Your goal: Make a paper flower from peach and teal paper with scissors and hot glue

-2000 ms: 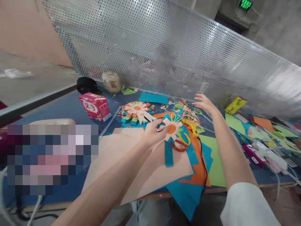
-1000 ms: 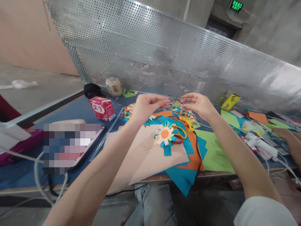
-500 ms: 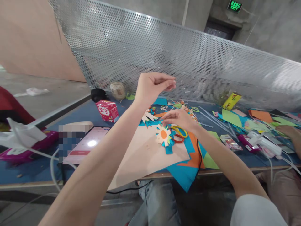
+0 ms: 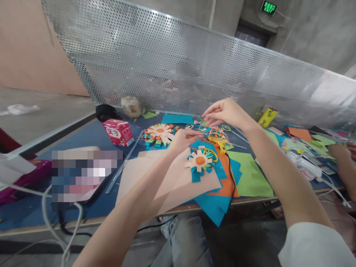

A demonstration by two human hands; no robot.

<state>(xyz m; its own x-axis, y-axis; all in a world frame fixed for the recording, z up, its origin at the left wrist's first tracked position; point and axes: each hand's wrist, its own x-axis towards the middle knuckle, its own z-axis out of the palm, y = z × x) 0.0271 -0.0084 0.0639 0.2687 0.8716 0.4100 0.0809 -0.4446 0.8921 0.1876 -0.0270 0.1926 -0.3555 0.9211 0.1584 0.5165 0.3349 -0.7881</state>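
A paper flower (image 4: 199, 161) with cream petals, an orange centre and blue and green strips beneath lies on cream paper sheets (image 4: 147, 174). Just behind it, my left hand (image 4: 183, 140) hovers with thumb and fingers drawn close together; whatever they may pinch is too small to make out. Farther back and to the right, my right hand (image 4: 226, 112) is raised over paper scraps, its fingers loosely bent and apart, with nothing visible in them. A yellow glue gun (image 4: 219, 144) lies right of the flower, beside yellow-handled scissors (image 4: 211, 155) partly hidden by the petals.
A second, fuller paper flower (image 4: 160, 130) lies behind my left forearm. To the left stand a red box (image 4: 118, 132) and a phone, partly blurred. Blue, orange and green sheets (image 4: 251, 174) spread rightward. A perforated metal screen (image 4: 155, 55) borders the table; another person's hand (image 4: 339, 152) is far right.
My left hand has come down from its raised pinch to near the flower. My right hand has risen and moved back, uncovering the glue gun. The view has shifted slightly right.
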